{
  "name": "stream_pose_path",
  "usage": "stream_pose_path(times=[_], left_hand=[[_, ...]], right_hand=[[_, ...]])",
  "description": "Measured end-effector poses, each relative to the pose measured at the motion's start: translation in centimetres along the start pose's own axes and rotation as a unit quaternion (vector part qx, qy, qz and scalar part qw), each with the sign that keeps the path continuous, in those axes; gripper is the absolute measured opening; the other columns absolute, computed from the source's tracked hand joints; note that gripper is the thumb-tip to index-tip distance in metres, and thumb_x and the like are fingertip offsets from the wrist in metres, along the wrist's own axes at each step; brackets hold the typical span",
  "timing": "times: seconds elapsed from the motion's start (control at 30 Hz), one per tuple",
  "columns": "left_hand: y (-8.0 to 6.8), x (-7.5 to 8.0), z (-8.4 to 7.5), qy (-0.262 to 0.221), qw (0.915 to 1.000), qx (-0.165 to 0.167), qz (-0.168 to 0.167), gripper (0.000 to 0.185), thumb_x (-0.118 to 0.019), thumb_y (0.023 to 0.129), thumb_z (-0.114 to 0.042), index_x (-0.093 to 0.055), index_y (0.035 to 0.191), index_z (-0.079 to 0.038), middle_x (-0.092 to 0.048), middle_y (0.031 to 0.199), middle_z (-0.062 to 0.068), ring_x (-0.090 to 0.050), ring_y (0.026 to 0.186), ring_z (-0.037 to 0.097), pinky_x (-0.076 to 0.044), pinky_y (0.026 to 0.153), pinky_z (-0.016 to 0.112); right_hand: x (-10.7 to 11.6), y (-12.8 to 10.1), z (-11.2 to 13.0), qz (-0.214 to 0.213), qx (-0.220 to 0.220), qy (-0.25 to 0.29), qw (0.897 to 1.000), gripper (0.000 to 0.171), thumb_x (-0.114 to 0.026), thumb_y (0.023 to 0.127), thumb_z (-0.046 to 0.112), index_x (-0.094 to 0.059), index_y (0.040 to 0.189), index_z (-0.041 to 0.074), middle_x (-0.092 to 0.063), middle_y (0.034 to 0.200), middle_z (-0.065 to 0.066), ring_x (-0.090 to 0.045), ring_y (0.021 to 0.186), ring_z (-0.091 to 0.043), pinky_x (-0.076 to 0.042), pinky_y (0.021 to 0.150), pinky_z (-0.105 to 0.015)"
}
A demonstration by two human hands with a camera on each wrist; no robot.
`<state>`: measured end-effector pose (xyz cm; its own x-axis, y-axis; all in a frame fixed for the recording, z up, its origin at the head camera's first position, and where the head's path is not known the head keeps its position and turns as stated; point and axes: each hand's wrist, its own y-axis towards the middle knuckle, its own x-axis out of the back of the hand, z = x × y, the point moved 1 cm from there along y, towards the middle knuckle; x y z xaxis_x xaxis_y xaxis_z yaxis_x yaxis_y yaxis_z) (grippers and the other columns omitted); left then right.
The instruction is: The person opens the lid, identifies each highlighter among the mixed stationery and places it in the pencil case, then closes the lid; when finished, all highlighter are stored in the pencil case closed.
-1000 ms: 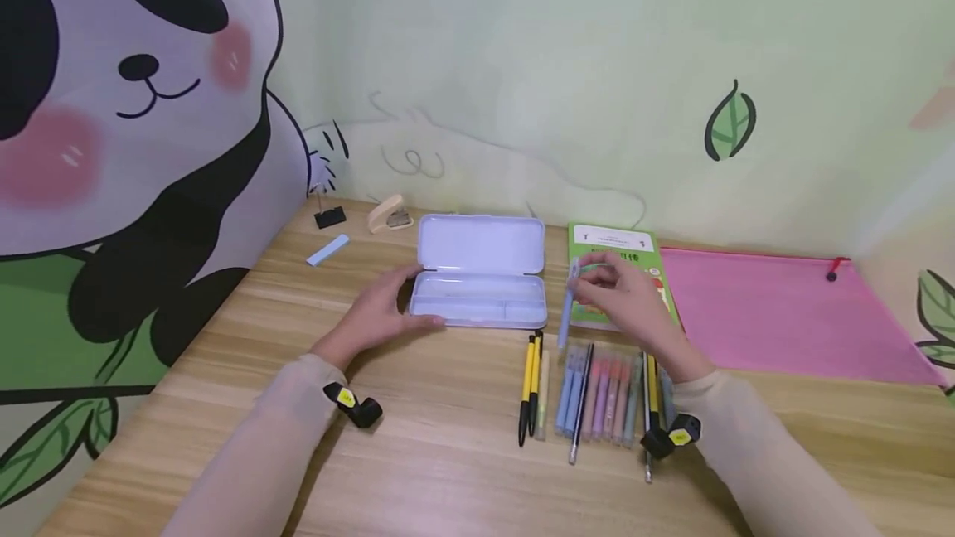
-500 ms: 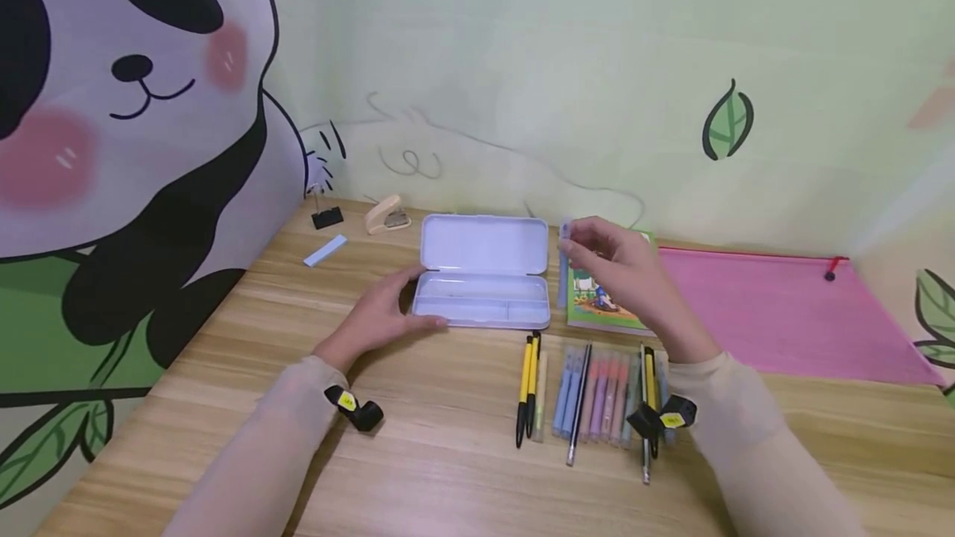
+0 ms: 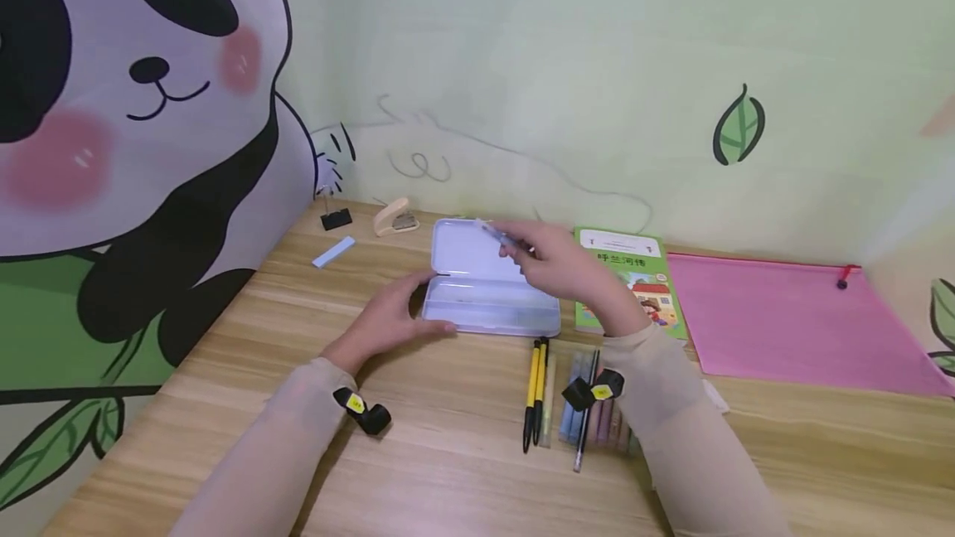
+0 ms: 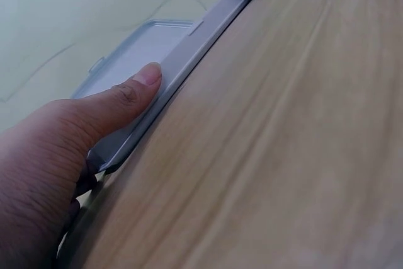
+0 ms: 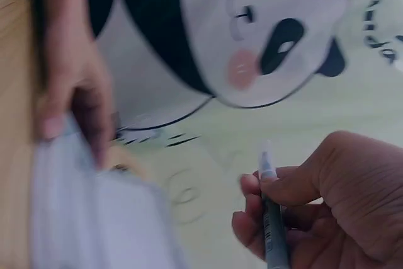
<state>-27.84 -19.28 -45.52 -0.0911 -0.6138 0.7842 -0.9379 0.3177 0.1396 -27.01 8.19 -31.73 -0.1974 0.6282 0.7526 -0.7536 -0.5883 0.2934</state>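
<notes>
An open pale lilac pencil case (image 3: 485, 288) lies on the wooden desk (image 3: 448, 454), lid up toward the wall. My left hand (image 3: 391, 317) grips its left end, thumb (image 4: 135, 89) along the front rim of the case (image 4: 182, 55). My right hand (image 3: 559, 263) hovers over the case and pinches a light blue pen (image 3: 501, 237), whose tip sticks out in the right wrist view (image 5: 271, 218). A row of pens and pencils (image 3: 563, 404) lies in front of the case, partly under my right sleeve.
A green booklet (image 3: 634, 272) and a pink zip pouch (image 3: 791, 326) lie to the right. At the back left are a beige stapler (image 3: 394, 218), a black binder clip (image 3: 336, 218) and a blue eraser (image 3: 332, 251). Panda-painted walls close the left and back.
My right hand carried the blue pen from above the pen row, leftward past the booklet, to over the open case. The left hand stayed on the case's end.
</notes>
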Motion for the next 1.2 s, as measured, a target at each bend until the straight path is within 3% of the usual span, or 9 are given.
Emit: stream_pose_path(times=[0.13, 0.27, 0.47, 0.57, 0.8, 1.03, 1.2], left_hand=[[0.0, -0.1, 0.1, -0.001, 1.0, 0.0, 0.002, 0.113, -0.072, 0.07, -0.079, -0.037, 0.155, -0.014, -0.04, 0.158, 0.009, -0.036, 0.145, 0.029, -0.03, 0.119, 0.049], [0.1, -0.1, 0.2, -0.005, 1.0, 0.002, 0.0, 0.112, -0.073, 0.07, -0.078, -0.038, 0.155, -0.015, -0.04, 0.158, 0.008, -0.036, 0.145, 0.028, -0.03, 0.118, 0.05], [0.0, -0.1, 0.3, -0.005, 1.0, 0.004, 0.003, 0.113, -0.073, 0.069, -0.079, -0.038, 0.155, -0.015, -0.04, 0.157, 0.008, -0.036, 0.145, 0.028, -0.03, 0.118, 0.05], [-0.1, 0.0, 0.3, -0.007, 0.9999, 0.006, 0.004, 0.113, -0.073, 0.069, -0.079, -0.038, 0.155, -0.015, -0.04, 0.158, 0.009, -0.036, 0.145, 0.029, -0.03, 0.118, 0.05], [0.1, 0.0, 0.3, -0.009, 0.9998, 0.013, 0.007, 0.112, -0.073, 0.07, -0.078, -0.036, 0.156, -0.016, -0.038, 0.159, 0.008, -0.034, 0.146, 0.028, -0.03, 0.119, 0.049], [0.0, 0.1, 0.2, -0.005, 0.9999, 0.007, 0.006, 0.11, -0.074, 0.071, -0.075, -0.037, 0.156, -0.015, -0.038, 0.158, 0.01, -0.035, 0.145, 0.03, -0.029, 0.119, 0.05], [0.1, 0.1, 0.2, -0.001, 1.0, 0.002, 0.005, 0.112, -0.074, 0.07, -0.076, -0.037, 0.156, -0.015, -0.039, 0.158, 0.01, -0.035, 0.145, 0.03, -0.029, 0.119, 0.05]], right_hand=[[-1.8, 0.8, -1.9, 0.024, 0.008, -0.037, 0.999, 0.03, -0.063, 0.099, 0.007, -0.067, 0.129, 0.004, -0.074, 0.105, -0.01, -0.069, 0.092, -0.02, -0.057, 0.076, -0.034], [-3.0, 1.0, -3.5, 0.031, -0.02, -0.069, 0.997, 0.02, -0.064, 0.099, 0.01, -0.072, 0.117, 0.004, -0.074, 0.105, -0.011, -0.069, 0.097, -0.025, -0.057, 0.085, -0.041], [-4.4, 1.0, -5.0, 0.086, -0.048, -0.109, 0.989, 0.026, -0.059, 0.1, 0.007, -0.069, 0.123, 0.0, -0.07, 0.122, -0.015, -0.064, 0.117, -0.03, -0.051, 0.101, -0.045], [-4.9, 1.0, -5.4, 0.092, -0.054, -0.11, 0.988, 0.024, -0.063, 0.098, 0.007, -0.07, 0.12, 0.0, -0.071, 0.117, -0.016, -0.066, 0.112, -0.03, -0.053, 0.098, -0.044], [-5.2, 1.2, -5.9, 0.056, -0.106, -0.124, 0.985, 0.02, -0.069, 0.097, 0.019, -0.069, 0.109, 0.003, -0.073, 0.103, -0.014, -0.064, 0.085, -0.024, -0.055, 0.075, -0.038], [-5.1, 1.0, -6.2, 0.063, -0.076, -0.103, 0.99, 0.025, -0.06, 0.094, 0.0, -0.069, 0.118, -0.003, -0.072, 0.108, -0.016, -0.064, 0.091, -0.025, -0.055, 0.083, -0.04], [-5.6, 1.2, -6.6, 0.06, -0.092, -0.087, 0.99, 0.022, -0.066, 0.095, 0.004, -0.069, 0.117, -0.001, -0.074, 0.103, -0.014, -0.069, 0.095, -0.026, -0.058, 0.086, -0.038]])
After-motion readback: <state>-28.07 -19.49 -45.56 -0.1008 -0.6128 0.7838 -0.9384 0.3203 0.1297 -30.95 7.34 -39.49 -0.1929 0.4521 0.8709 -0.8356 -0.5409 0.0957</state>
